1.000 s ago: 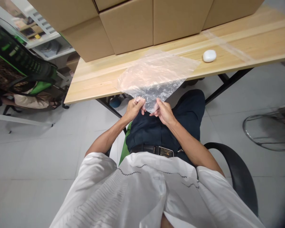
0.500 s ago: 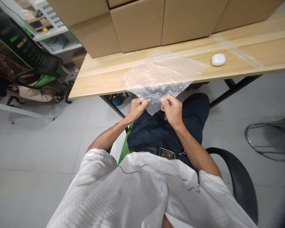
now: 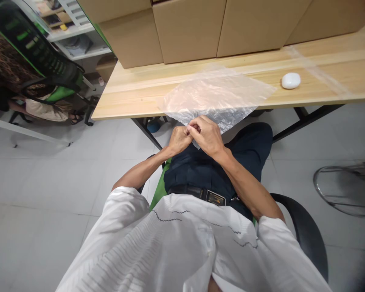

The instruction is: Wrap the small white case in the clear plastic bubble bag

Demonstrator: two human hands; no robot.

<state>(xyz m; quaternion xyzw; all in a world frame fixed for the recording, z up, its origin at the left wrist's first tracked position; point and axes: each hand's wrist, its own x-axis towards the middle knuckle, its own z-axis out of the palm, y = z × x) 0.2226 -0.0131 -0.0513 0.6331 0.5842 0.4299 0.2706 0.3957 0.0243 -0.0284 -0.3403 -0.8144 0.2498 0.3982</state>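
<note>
A clear, wrinkled plastic bag [image 3: 219,93] lies partly on the wooden table, and its near corner hangs over the front edge above my lap. My left hand [image 3: 180,138] is closed on the bag's near edge, knuckles up. Against it, my right hand [image 3: 207,134] is closed too, thumb and fingers pinching the plastic where the two hands meet. My fingers cover the gripped part of the bag.
Cardboard boxes [image 3: 188,30] line the back of the wooden table [image 3: 118,103]. A small white rounded case [image 3: 291,80] sits to the right of the bag, near a strip of clear tape [image 3: 319,73]. A person sits by a green-black chair [image 3: 33,48] at left; a metal-framed stool [image 3: 328,190] stands at right.
My right hand has moved left to meet my left hand at the bag's near edge. The bag stays on the table's front edge, and the view has shifted slightly.
</note>
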